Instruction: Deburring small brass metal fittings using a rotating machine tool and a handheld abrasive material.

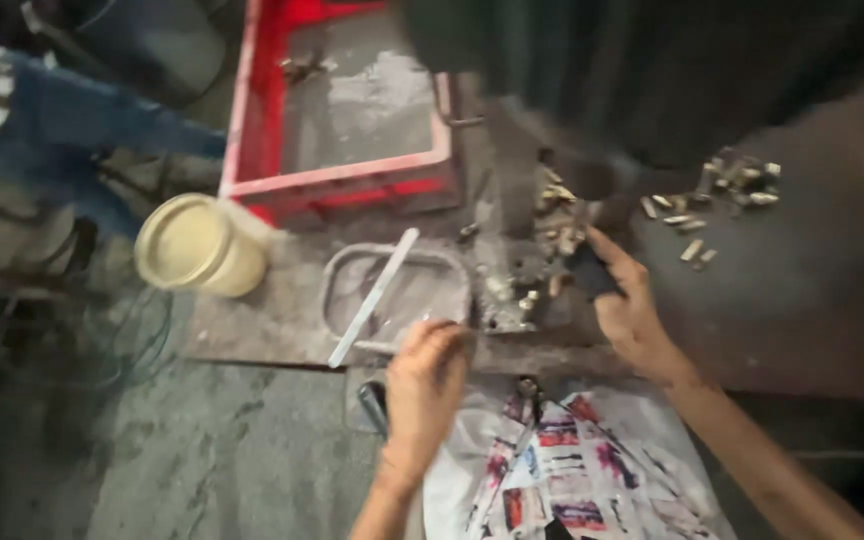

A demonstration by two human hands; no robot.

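My left hand [422, 385] hovers at the near edge of a dirty metal worktop [252, 320], fingers curled by a thin metal rod; the blur hides whether it grips it. Just beyond lies a shallow grey metal tray [352, 270] with a flat metal strip [377, 295] resting across it. My right hand [627, 305] reaches onto the worktop and closes on a small dark piece [592, 275]. Small brass-coloured parts [557, 215] lie scattered in front of it.
A red plastic crate [332, 180] stands at the back. A cream round tub [197, 245] sits at the left edge. More brass parts [732, 190] lie at the right. A patterned cloth [572, 470] covers my lap. A person in blue trousers [72, 120] is at far left.
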